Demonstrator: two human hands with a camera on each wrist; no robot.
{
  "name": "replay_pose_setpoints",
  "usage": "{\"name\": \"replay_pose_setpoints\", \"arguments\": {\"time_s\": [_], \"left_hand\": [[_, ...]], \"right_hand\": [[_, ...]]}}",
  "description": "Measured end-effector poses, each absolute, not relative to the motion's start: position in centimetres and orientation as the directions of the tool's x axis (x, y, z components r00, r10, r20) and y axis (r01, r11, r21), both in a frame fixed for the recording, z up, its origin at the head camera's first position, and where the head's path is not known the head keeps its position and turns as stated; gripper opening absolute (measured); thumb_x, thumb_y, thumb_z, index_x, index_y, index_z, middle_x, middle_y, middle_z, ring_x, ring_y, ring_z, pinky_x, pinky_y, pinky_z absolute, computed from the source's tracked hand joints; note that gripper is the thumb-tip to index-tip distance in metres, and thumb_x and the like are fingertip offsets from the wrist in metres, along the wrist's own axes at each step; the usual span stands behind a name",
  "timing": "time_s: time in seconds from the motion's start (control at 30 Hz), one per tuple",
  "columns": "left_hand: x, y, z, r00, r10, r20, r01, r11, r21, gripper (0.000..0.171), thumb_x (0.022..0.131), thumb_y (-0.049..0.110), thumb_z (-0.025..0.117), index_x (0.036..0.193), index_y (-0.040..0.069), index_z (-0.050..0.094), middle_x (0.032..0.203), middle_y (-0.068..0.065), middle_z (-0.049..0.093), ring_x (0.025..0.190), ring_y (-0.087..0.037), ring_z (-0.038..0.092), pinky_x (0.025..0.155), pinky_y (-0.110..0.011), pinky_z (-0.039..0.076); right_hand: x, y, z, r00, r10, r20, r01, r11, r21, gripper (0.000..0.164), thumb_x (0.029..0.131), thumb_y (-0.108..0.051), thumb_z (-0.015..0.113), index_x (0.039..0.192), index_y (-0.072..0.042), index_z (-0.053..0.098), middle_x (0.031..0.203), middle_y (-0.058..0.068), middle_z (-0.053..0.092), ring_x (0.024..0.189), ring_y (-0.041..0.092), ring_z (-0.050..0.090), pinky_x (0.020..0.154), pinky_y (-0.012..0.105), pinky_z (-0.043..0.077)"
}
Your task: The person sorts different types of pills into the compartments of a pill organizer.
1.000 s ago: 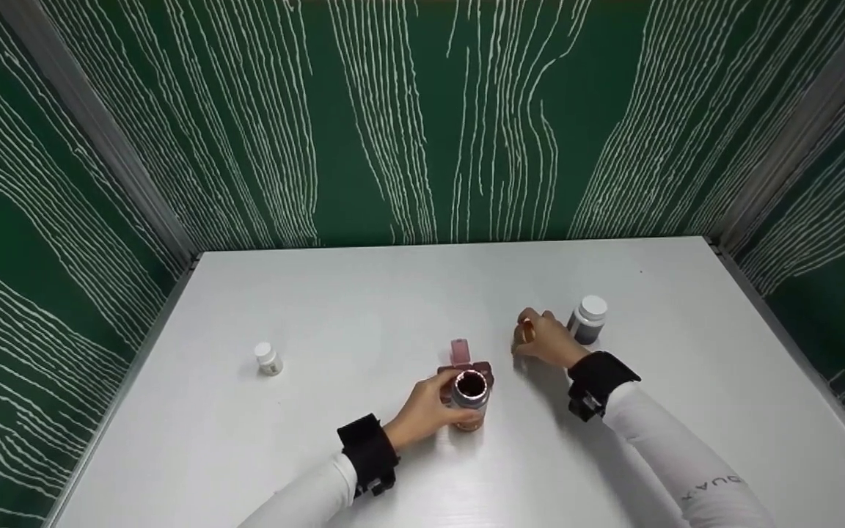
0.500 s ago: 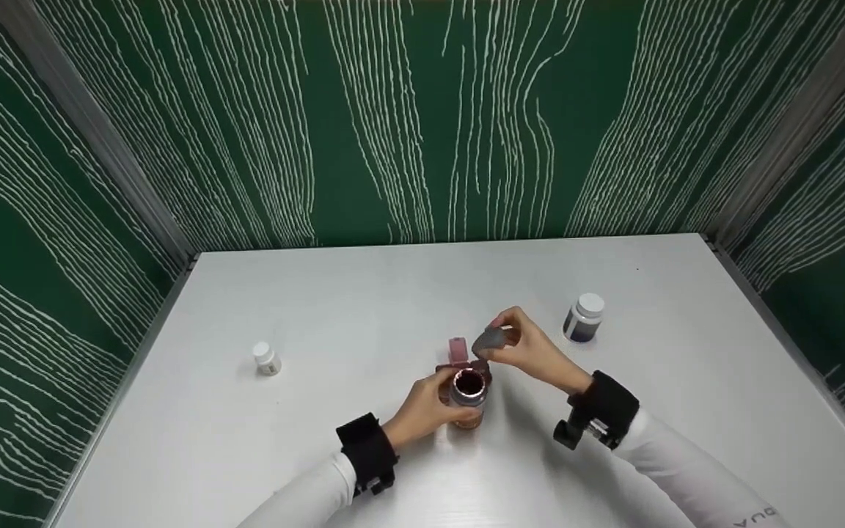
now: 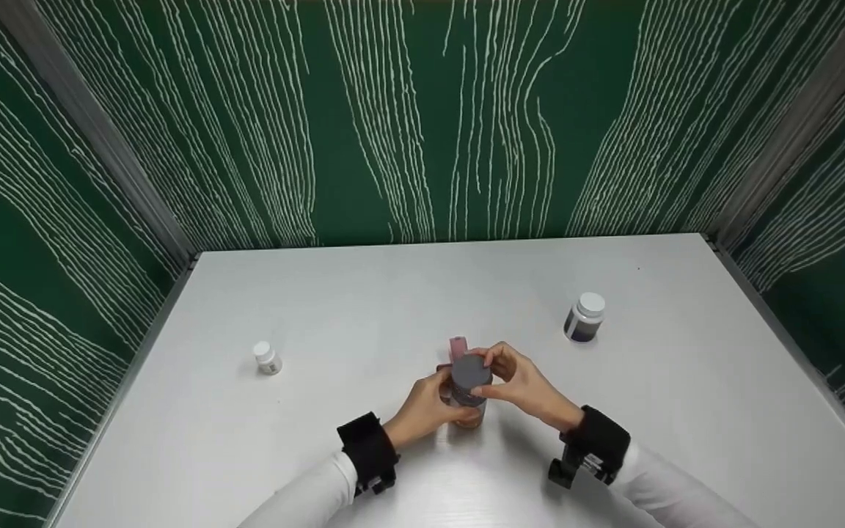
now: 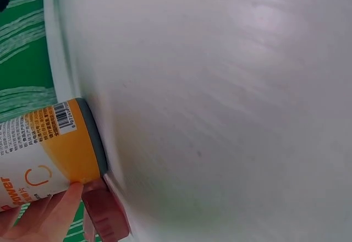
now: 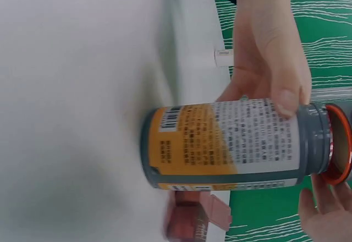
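Note:
A grey supplement bottle point(image 5: 225, 143) with an orange and white label stands upright on the table. My left hand point(image 3: 422, 412) grips it around the upper body, thumb on the near side. My right hand point(image 3: 529, 383) pinches a grey screw cap point(image 3: 471, 371) at the bottle's mouth. In the right wrist view the cap's orange inner rim point(image 5: 342, 143) shows, with a gap along the bottle neck. Behind the bottle sits a dark red pill box point(image 4: 107, 214), mostly hidden in the head view, its pink lid point(image 3: 458, 347) raised.
A small white bottle point(image 3: 267, 358) stands to the left on the white table point(image 3: 364, 293). Farther back on the right is a larger white bottle point(image 3: 584, 318) with a dark label. Green walls point(image 3: 422, 147) with white lines enclose the table's back and sides.
My right hand has moved left and toward me from near the larger white bottle, carrying the grey cap onto the supplement bottle's mouth. The left hand has held its place.

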State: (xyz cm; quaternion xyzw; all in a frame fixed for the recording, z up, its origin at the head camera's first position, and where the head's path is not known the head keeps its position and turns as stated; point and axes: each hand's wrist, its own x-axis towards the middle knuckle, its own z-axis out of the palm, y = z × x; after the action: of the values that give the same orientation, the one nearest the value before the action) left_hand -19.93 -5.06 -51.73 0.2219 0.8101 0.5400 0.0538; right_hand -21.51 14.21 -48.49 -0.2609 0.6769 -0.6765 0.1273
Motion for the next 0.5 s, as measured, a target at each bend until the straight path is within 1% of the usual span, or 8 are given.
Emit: {"name": "replay_pose_setpoints", "arguments": {"time_s": [0.17,0.3,0.43,0.5], "left_hand": [[-20.01,-4.96,-51.95,-0.892,0.418,0.173,0.320,0.313,0.894,0.060,0.071,0.024,0.074,0.121,0.005,0.048,0.110,-0.008,0.058,0.093,-0.014,0.058,0.078,-0.022,0.046],[-19.99,-4.95,-51.94,-0.887,0.423,0.184,0.335,0.315,0.888,0.059,0.072,0.023,0.073,0.122,0.006,0.047,0.110,-0.008,0.057,0.094,-0.014,0.058,0.078,-0.022,0.046],[-19.97,-4.97,-51.86,-0.888,0.423,0.181,0.331,0.312,0.891,0.060,0.071,0.023,0.074,0.122,0.006,0.048,0.110,-0.007,0.058,0.093,-0.012,0.057,0.078,-0.022,0.046],[-20.01,-4.97,-51.86,-0.889,0.422,0.180,0.325,0.304,0.896,0.059,0.071,0.023,0.074,0.122,0.006,0.048,0.110,-0.006,0.058,0.094,-0.012,0.057,0.078,-0.022,0.046]], "right_hand": [[-21.35,14.35,-48.96,-0.815,-0.547,0.190,-0.181,-0.070,-0.981,0.042,0.074,-0.001,0.068,0.102,0.010,0.039,0.125,0.024,0.043,0.115,0.018,0.046,0.095,0.024,0.036],[-21.58,14.39,-49.32,-0.800,-0.555,0.228,-0.245,-0.045,-0.969,0.050,0.072,-0.001,0.069,0.113,0.010,0.042,0.121,0.026,0.043,0.114,0.020,0.047,0.095,0.025,0.036],[-21.97,14.49,-49.42,-0.778,-0.574,0.255,-0.337,0.040,-0.940,0.058,0.072,-0.004,0.071,0.121,0.011,0.043,0.122,0.029,0.044,0.115,0.026,0.044,0.097,0.024,0.033],[-22.12,14.55,-49.13,-0.762,-0.598,0.250,-0.380,0.100,-0.920,0.060,0.073,-0.006,0.071,0.123,0.011,0.042,0.122,0.028,0.044,0.116,0.029,0.043,0.098,0.026,0.033]]}}
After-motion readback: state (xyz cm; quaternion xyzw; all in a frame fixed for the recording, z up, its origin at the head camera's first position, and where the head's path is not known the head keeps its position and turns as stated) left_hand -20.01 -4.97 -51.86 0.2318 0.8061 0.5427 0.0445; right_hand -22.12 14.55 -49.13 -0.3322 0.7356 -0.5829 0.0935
